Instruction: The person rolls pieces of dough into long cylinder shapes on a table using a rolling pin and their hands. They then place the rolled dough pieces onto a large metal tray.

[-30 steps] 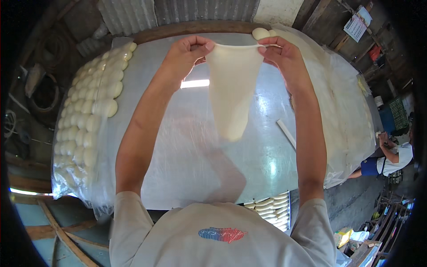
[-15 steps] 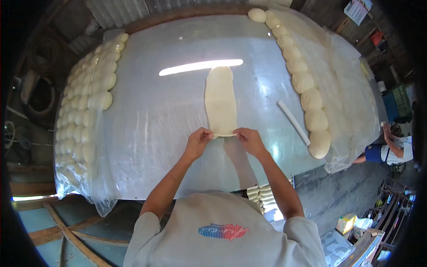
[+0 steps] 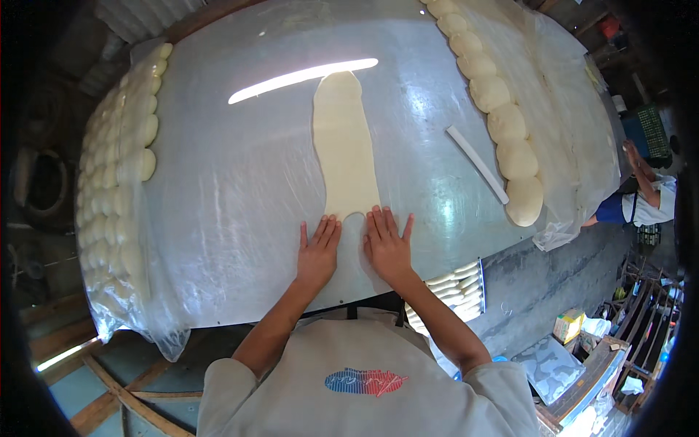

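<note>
A long, flat sheet of dough (image 3: 344, 146) lies on the shiny metal table (image 3: 233, 197), stretching away from me. Its near edge curves inward at the middle, leaving two corners. My left hand (image 3: 318, 251) rests flat with fingers stretched, fingertips pressing the left corner. On the right corner lie the fingertips of my right hand (image 3: 388, 244), its fingers spread too. Neither hand grips anything. To the right of the dough a white rod (image 3: 477, 164) lies slantwise on the table.
Dough balls (image 3: 505, 124) form a row along the right, beside clear plastic sheeting (image 3: 564, 138). More dough balls (image 3: 109, 175) sit under plastic at the left. Below the table's near edge is a tray of dough pieces (image 3: 466, 291). Another person (image 3: 652, 200) is at the far right.
My fingers have let go of the dough's near edge and now lie flat on its corners. That edge, folded over before, is now spread flat and notched; the dough looks longer.
</note>
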The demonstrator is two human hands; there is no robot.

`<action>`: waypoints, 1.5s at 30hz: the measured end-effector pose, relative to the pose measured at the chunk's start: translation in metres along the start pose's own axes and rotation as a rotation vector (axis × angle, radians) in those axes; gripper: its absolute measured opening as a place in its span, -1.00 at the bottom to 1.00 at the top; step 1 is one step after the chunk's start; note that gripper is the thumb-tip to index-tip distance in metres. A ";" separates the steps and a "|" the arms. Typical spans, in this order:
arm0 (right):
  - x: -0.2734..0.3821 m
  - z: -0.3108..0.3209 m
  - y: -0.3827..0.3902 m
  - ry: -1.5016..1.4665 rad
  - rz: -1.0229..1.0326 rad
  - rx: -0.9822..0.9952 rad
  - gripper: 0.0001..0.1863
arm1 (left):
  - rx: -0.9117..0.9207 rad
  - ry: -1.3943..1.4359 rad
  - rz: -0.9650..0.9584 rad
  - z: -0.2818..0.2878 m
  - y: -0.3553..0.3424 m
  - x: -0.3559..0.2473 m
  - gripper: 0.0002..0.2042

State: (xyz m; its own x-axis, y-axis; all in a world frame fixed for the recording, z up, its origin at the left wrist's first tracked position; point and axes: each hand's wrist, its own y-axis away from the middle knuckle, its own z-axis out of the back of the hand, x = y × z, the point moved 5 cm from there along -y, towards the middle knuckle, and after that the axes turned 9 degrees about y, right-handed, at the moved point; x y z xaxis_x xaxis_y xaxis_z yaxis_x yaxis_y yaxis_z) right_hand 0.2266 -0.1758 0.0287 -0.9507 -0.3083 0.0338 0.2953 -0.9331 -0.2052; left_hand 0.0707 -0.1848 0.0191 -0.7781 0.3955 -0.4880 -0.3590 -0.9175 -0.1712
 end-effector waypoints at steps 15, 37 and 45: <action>0.008 0.026 0.004 0.040 -0.097 0.236 -0.44 | 0.110 -0.144 0.248 0.013 0.029 -0.019 -0.48; 0.057 0.014 0.007 -0.189 0.175 0.095 -0.42 | 0.063 -0.081 0.224 0.009 0.066 -0.001 -0.46; 0.039 0.024 -0.023 -0.206 0.096 0.085 -0.34 | 0.097 -0.110 0.271 0.009 0.068 -0.002 -0.47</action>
State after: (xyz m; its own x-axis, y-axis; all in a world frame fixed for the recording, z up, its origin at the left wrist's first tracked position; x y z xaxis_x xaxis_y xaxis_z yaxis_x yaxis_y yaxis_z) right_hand 0.1849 -0.1707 0.0580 -0.8812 -0.4192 0.2187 0.3983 -0.9074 -0.1341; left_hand 0.0434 -0.2472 0.0158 -0.9014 0.1435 -0.4086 -0.1737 -0.9841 0.0376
